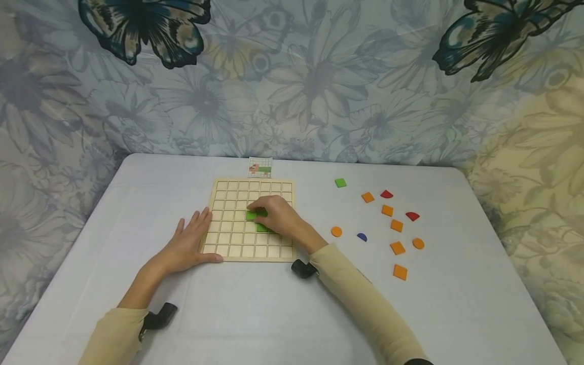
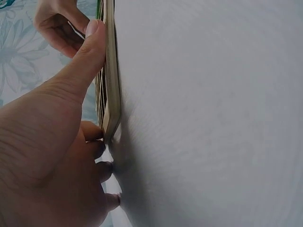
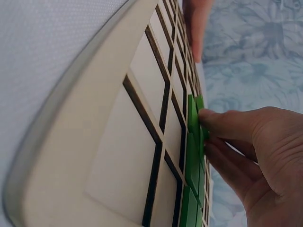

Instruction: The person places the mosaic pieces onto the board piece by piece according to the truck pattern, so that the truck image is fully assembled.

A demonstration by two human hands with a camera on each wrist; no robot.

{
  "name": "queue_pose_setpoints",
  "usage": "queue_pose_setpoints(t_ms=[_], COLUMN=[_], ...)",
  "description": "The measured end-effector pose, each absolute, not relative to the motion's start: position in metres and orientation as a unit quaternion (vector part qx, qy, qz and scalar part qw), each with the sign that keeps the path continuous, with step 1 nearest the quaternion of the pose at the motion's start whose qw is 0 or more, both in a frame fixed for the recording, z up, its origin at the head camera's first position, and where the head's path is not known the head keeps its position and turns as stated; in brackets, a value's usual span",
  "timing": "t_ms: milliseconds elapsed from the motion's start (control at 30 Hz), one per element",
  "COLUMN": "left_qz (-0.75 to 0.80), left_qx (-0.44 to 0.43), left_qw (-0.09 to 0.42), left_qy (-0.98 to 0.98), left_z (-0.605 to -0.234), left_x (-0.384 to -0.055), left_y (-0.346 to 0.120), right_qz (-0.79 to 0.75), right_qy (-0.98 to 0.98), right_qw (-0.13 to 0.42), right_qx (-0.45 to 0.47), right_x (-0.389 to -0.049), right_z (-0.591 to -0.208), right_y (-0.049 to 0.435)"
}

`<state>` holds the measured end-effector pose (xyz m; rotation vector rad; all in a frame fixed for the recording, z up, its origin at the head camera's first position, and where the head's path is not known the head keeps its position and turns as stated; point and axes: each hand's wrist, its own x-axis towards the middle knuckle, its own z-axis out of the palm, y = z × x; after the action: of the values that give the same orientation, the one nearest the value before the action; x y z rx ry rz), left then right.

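The left hand (image 1: 188, 244) lay spread against the board's (image 1: 228, 251) left edge. Farther right, over the board, the right hand (image 1: 277, 215) pinched 1 green tile (image 3: 205, 134); the right wrist view showed neighbouring tiles (image 3: 191, 163) that this hand partly hid from the head view. Only the head view showed the card (image 1: 260, 167) beyond, on the bench (image 1: 237, 314).

White-covered table (image 1: 219, 314), blue-grey floral backdrop (image 1: 315, 76), two dark butterflies (image 1: 146, 25), yellowish light at right.

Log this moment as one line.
left hand: touches grid board; right hand: pinches green tile at board; orange squares: right of board
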<state>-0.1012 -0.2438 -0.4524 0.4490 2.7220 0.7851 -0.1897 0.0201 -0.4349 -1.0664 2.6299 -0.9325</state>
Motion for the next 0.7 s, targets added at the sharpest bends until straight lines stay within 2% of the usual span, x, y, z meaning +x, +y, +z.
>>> queue_pose_setpoints(t_ms=[700], left_qz=[0.274], left_qx=[0.153], left_qw=[0.137], left_qy=[0.94], left_z=[-0.4519], left_x=[-0.1024], left_y=[-0.2436], right_qz=[-0.298], right_qy=[0.883], right_qw=[0.076], right_qx=[-0.356], right_x=[-0.1904], right_z=[-0.4343], right_y=[0.0193])
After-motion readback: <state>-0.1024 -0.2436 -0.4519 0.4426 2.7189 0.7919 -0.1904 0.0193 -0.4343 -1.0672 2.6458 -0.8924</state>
